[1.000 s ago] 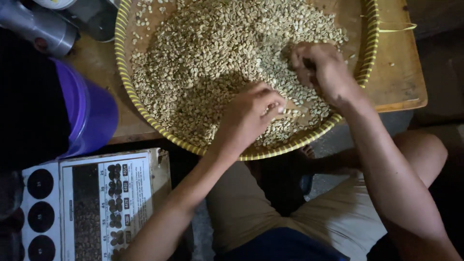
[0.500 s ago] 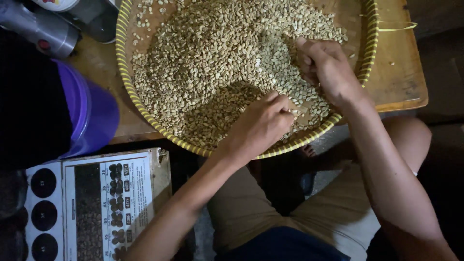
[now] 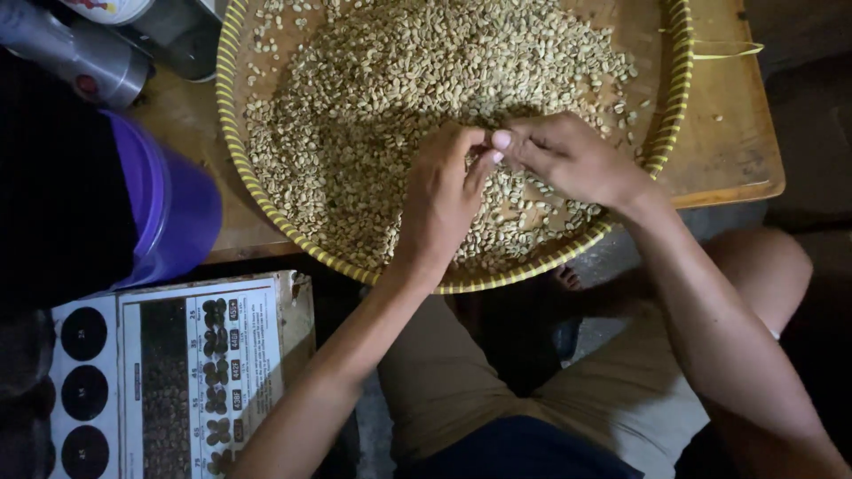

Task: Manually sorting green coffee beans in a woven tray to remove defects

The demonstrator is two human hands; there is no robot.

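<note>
Resting over pale beans (image 3: 399, 80) in the woven tray (image 3: 232, 151) on the wooden table (image 3: 728, 151), left hand (image 3: 439, 200) and right hand (image 3: 568, 160) meet fingertip to fingertip. Both are loosely curled; any pinched bean cannot be told. Purple bucket (image 3: 169, 208) stands left.

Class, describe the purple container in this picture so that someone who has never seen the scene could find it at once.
Start at the wooden table carrying the big round woven tray of pale beans. Go left past the tray's yellow-striped rim to the table's near left edge: the purple container sits there, just above a printed chart. It is the only bright purple, smooth plastic thing; the cylinders behind it are grey metal.
</note>
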